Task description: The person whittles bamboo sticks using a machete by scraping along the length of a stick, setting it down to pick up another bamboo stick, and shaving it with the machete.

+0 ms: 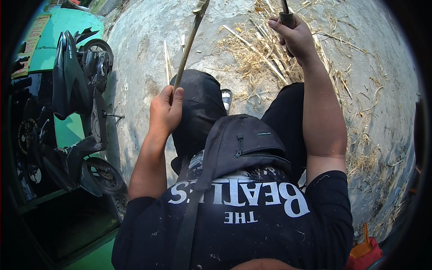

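My left hand (166,110) is wrapped round the lower end of a long, thin bamboo stick (187,51). The stick slants up and slightly right from the fist, above my left knee, and runs out of view at the top. My right hand (297,40), raised at the upper right, grips a knife-like tool (287,20) by its thick brownish handle. A narrow dark metal part rises from that handle; the top edge of the picture cuts it off, so its full shape is hidden. Stick and tool are apart in the visible part.
Split strips (256,49) and curly pale shavings (249,67) litter the concrete ground ahead and to the right. A dark motor scooter (76,112) stands at the left by a green wall (67,27). A black sling bag (252,139) lies across my chest. A red-orange object (364,254) sits lower right.
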`<state>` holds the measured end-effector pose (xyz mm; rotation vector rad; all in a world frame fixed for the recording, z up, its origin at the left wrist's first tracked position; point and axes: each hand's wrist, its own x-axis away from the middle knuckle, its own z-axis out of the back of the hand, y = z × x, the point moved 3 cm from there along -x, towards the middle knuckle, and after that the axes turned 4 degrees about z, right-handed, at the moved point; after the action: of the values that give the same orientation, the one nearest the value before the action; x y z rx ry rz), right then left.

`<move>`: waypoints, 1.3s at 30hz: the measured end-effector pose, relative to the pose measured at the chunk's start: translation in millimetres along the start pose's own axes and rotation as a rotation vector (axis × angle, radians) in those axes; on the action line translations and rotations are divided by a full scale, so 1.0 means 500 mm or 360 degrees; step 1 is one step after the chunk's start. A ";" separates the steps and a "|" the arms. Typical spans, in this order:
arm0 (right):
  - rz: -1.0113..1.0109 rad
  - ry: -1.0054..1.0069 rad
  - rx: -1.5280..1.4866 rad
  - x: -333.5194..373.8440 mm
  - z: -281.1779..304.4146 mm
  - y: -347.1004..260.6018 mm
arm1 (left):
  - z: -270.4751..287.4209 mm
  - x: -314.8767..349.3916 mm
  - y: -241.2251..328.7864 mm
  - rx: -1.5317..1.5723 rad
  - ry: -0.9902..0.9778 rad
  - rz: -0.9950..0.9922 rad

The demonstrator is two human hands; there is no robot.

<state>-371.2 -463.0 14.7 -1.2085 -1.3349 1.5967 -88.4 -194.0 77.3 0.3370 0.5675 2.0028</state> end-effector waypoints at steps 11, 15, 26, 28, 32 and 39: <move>0.0063 -0.0053 -0.0264 0.011 -0.019 -0.024 | -0.023 -0.013 0.014 -0.0029 0.0055 -0.0105; 0.0107 -0.0031 -0.0186 0.014 -0.031 -0.033 | -0.054 -0.017 0.011 0.0397 0.0001 -0.0117; 0.0770 0.0059 0.0435 0.034 -0.097 -0.067 | -0.076 -0.044 0.043 0.0303 -0.0160 -0.0205; 0.0711 0.0036 0.0460 0.036 -0.110 -0.065 | -0.082 -0.046 0.044 0.0231 -0.0171 -0.0248; 0.0500 -0.0029 0.0395 0.039 -0.136 -0.075 | -0.095 -0.038 0.053 0.0070 -0.0081 -0.0297; 0.0662 0.0142 0.0320 0.034 -0.129 -0.060 | -0.096 -0.035 0.065 -0.0073 -0.0019 -0.0366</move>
<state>-316.3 -421.2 39.0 -1.4767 -0.8778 1.8847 -126.5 -234.6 53.3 0.2439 0.5275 1.7885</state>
